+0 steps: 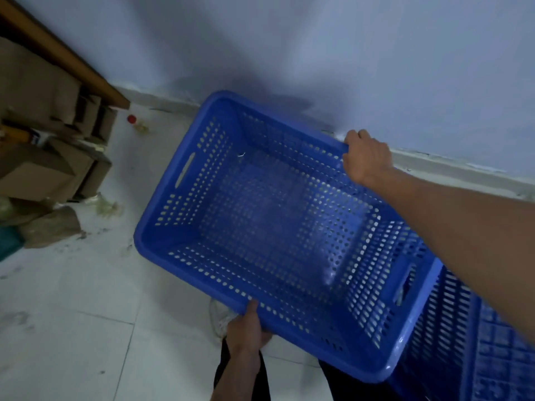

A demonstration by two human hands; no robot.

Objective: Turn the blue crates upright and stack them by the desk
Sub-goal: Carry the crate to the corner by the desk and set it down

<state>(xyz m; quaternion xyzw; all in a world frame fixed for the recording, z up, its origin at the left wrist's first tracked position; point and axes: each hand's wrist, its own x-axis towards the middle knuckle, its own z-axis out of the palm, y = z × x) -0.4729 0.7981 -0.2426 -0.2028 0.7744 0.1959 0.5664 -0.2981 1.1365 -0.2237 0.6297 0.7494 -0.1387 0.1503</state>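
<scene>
A blue perforated crate point(269, 215) fills the middle of the view, its open side facing up toward me, held above the tiled floor. My left hand point(249, 325) grips its near long rim, thumb on top. At the far rim, by the wall, my right hand point(366, 157) is closed over the edge. A second blue crate point(463, 337) lies upside down at the lower right, partly under the held one. The wooden desk point(63, 56) runs along the upper left.
Cardboard boxes point(49, 166) and a crumpled paper bag point(52, 227) crowd the floor under the desk. A small bottle with a red cap point(133, 121) lies near the wall. My shoe point(221, 316) shows beneath the crate. The pale wall point(318, 53) is close behind.
</scene>
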